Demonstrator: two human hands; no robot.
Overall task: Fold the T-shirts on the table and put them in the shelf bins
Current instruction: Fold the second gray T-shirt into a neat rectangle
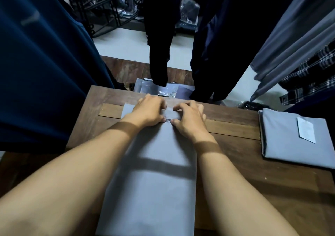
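Note:
A grey T-shirt [152, 181] lies as a long narrow strip down the middle of the wooden table [235, 172], running from the near edge to the far side. My left hand [147, 110] and my right hand [190, 116] sit side by side at its far end. Both pinch the cloth there between curled fingers and thumb. A second grey T-shirt [293, 139], folded flat with a white tag on top, lies at the table's right edge.
Dark blue garments [41, 68] hang close on the left, black ones [159, 36] ahead, grey and plaid ones [299, 54] on the right. Bagged clothes [166, 88] lie on the floor beyond the table's far edge. A black wire rack [108, 5] stands behind.

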